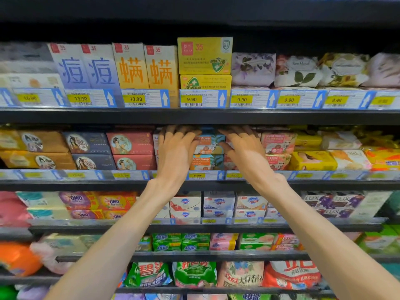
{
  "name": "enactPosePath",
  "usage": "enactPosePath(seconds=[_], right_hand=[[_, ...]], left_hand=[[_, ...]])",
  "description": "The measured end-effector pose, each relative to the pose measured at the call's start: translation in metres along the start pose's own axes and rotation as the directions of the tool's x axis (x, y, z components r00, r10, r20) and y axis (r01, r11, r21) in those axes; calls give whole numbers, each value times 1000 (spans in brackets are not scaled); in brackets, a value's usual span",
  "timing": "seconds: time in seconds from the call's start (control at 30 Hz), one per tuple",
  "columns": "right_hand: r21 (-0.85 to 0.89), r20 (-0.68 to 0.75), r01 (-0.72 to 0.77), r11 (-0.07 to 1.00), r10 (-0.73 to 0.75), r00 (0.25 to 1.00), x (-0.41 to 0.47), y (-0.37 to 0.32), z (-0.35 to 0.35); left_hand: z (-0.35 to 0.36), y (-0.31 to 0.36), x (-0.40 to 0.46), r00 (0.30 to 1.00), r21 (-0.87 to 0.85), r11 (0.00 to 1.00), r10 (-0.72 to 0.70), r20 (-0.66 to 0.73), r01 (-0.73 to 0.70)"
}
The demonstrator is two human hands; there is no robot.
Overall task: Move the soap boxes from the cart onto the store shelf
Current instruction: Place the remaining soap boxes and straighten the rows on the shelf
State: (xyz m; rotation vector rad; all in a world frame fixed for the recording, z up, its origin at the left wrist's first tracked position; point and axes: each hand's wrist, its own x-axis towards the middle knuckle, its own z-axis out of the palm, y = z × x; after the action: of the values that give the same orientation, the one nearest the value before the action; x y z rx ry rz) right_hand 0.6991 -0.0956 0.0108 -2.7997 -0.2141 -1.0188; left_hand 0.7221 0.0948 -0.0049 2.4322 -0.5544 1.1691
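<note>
Both my hands reach into the second shelf [201, 185], among the stacked goat soap boxes. My left hand [175, 152] lies over a white goat soap box [156, 141], fingers curled over its top, hiding most of it. My right hand [244, 150] covers a pink goat soap box [229, 140], fingers bent over its top and thumb at its left edge. Two teal goat soap boxes [208, 146] sit stacked between my hands. More pink goat soap boxes [278, 144] stand to the right. The cart is out of view.
The shelf above [194, 115] carries upright soap boxes behind price tags [191, 99]. Dark blue and red soap boxes [129, 144] fill the left of my shelf, yellow bars [311, 161] the right. Lower shelves hold Safeguard boxes [218, 202] and detergent bags [194, 273].
</note>
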Motion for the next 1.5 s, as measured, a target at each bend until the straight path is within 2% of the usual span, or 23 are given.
enactPosePath(seconds=[0.13, 0.3, 0.57, 0.77, 1.5], right_hand=[[-1, 58, -18, 1000, 18, 998, 3, 1, 0], [15, 62, -21, 1000, 20, 998, 3, 0, -1], [-5, 9, 7, 1000, -7, 1000, -1, 0, -2], [43, -50, 27, 999, -24, 998, -6, -2, -3], [46, -69, 17, 999, -14, 998, -6, 3, 8]], left_hand=[[2, -1, 0, 1000, 16, 1000, -27, 10, 27], [5, -4, 1, 1000, 40, 999, -26, 17, 25], [4, -4, 0, 998, 47, 998, -51, 47, 49], [6, -5, -2, 997, 52, 997, -62, 50, 60], [12, -8, -5, 999, 17, 999, -39, 10, 39]])
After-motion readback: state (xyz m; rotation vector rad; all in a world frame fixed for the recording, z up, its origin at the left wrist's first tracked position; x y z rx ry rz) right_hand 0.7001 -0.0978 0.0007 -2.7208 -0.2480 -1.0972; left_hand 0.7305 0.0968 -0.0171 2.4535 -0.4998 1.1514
